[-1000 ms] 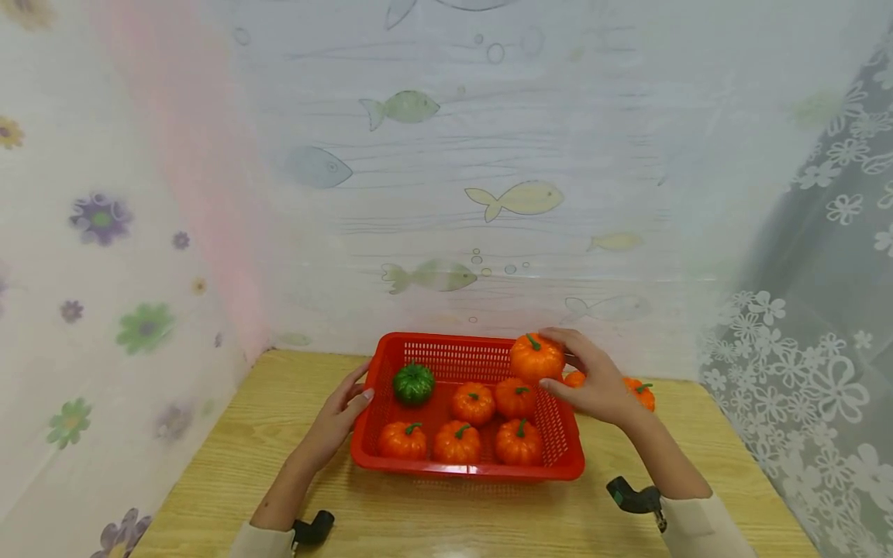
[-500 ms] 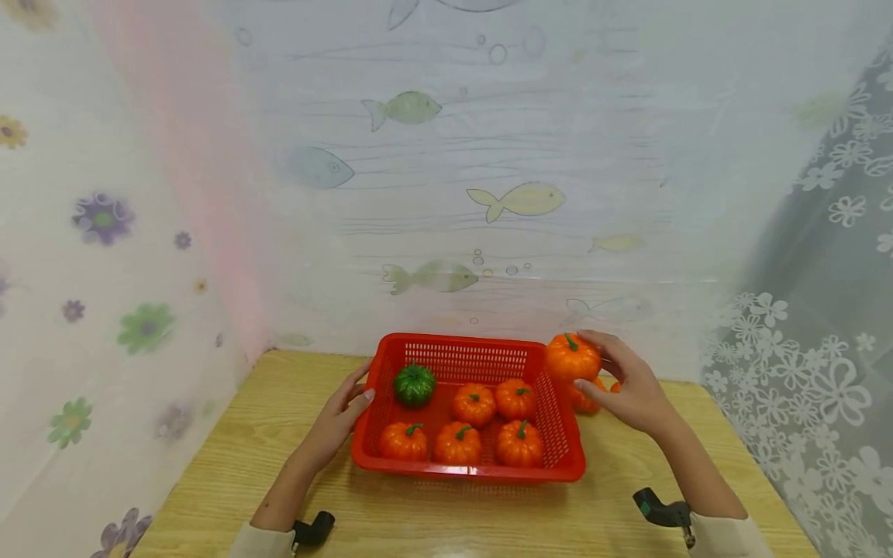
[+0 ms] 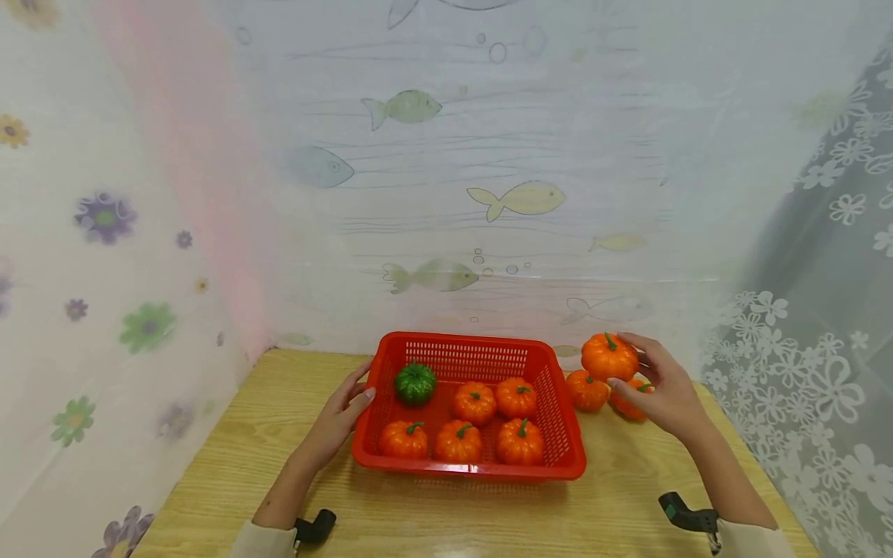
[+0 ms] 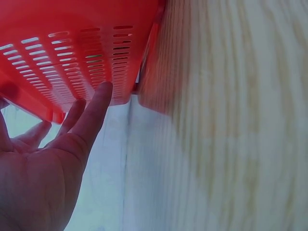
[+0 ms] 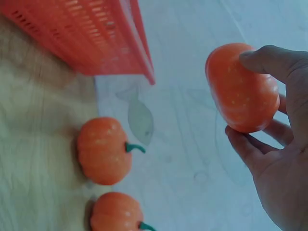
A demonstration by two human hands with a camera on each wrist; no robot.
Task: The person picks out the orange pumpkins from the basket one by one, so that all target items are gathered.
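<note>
My right hand (image 3: pixel 659 387) holds an orange toy pumpkin (image 3: pixel 610 357) with a green stem, thumb on one side and fingers on the other. In the right wrist view, that pumpkin (image 5: pixel 243 89) is off the table, apart from the red basket (image 5: pixel 96 38). My left hand (image 3: pixel 338 418) rests at the left side of the red plastic basket (image 3: pixel 467 470), thumb by the rim. The left wrist view has its mostly straight fingers (image 4: pixel 91 115) against the slotted outer wall. Inside the basket are a green pumpkin (image 3: pixel 415 384) and several orange pumpkins (image 3: pixel 457 443).
Two orange pumpkins, one nearer the basket (image 3: pixel 586 390) and one farther right (image 3: pixel 632 400), sit on the wooden table (image 3: pixel 279 418) below my right hand. A patterned sheet (image 3: pixel 446 194) hangs behind the table's back edge.
My right hand has carried the orange pumpkin rightward, from above the basket's right rim to over the two table pumpkins. The left hand and basket stay nearly still.
</note>
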